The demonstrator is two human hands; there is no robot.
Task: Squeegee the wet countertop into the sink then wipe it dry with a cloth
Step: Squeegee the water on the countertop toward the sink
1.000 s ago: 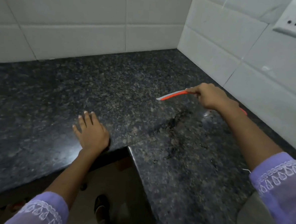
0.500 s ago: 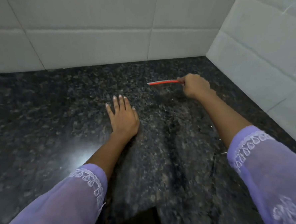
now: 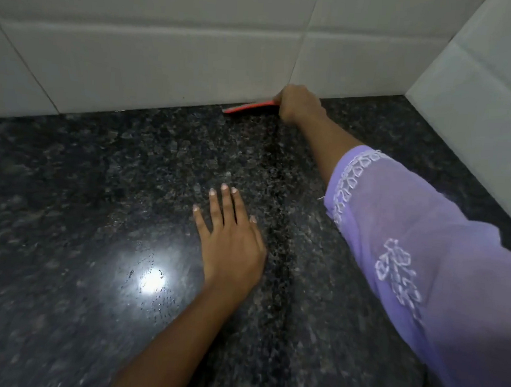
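A dark speckled granite countertop [image 3: 99, 183] fills the lower frame, with a bright light glare at lower centre. A flat left hand [image 3: 230, 242] rests on it mid-frame. A red squeegee [image 3: 250, 107] touches it at upper centre, against the tiled wall [image 3: 167, 53].

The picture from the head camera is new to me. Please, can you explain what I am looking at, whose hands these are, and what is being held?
There is no machine: a person wears a camera on the head, looking forward and down at their own two hands. The dark speckled countertop meets a white tiled wall. The left hand lies flat and open on the stone, holding nothing. The right hand reaches to the wall and grips a red squeegee, its blade low at the back edge. A lamp reflects on the shiny surface.
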